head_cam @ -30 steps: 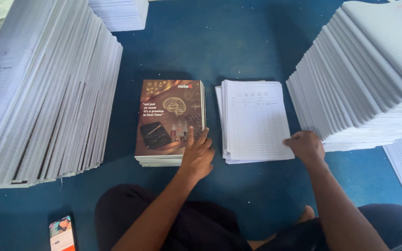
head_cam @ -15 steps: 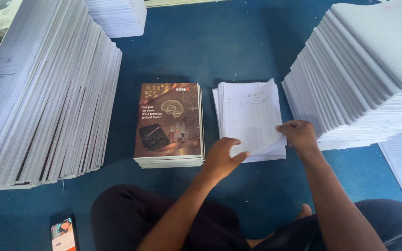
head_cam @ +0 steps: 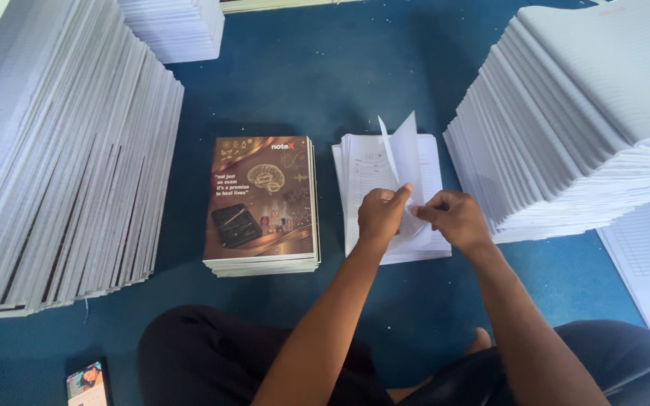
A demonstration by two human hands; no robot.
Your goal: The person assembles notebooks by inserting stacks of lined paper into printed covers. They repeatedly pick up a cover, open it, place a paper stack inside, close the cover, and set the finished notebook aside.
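Blue floor lies bare beyond my hands. My left hand [head_cam: 379,214] and right hand [head_cam: 451,218] pinch a lifted sheet [head_cam: 402,154] over the small white pile [head_cam: 393,199]; earlier it lay flat. Brown-covered notebooks [head_cam: 262,203] sit left, tall stacks [head_cam: 62,165] flanking.

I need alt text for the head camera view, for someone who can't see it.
Both hands, left hand and right hand, lift a white sheet off a small paper stack on a blue floor. A brown-covered stack of booklets lies left of it, between tall paper piles.
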